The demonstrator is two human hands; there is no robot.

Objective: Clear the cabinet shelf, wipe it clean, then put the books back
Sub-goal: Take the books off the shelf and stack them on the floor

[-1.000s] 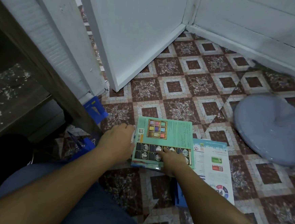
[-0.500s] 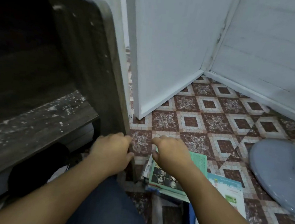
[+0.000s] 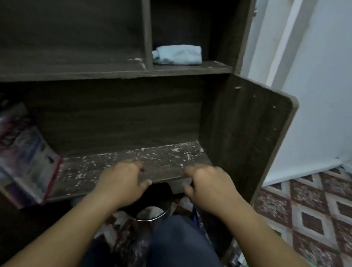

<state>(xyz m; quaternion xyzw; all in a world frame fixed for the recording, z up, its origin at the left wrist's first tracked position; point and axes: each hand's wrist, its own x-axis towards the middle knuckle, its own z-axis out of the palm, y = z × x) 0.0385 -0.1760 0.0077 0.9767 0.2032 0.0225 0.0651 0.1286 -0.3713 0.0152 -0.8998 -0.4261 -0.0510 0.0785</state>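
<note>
The cabinet shelf (image 3: pixel 139 162) was dark wood, dotted with white dust; some books (image 3: pixel 15 152) leaned at its left end; a folded blue cloth (image 3: pixel 177 54) lay in the small compartment above it. The left hand (image 3: pixel 122 184) and the right hand (image 3: pixel 208 186) were apart at the front edge of the shelf, fingers loosely curled, holding nothing; patterned floor tiles (image 3: pixel 311 217) spread on the right.

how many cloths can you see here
1. A folded light blue cloth lies in the upper right compartment of the cabinet, above the dusty shelf. Others could be hidden in the dark corners or out of frame.
</note>
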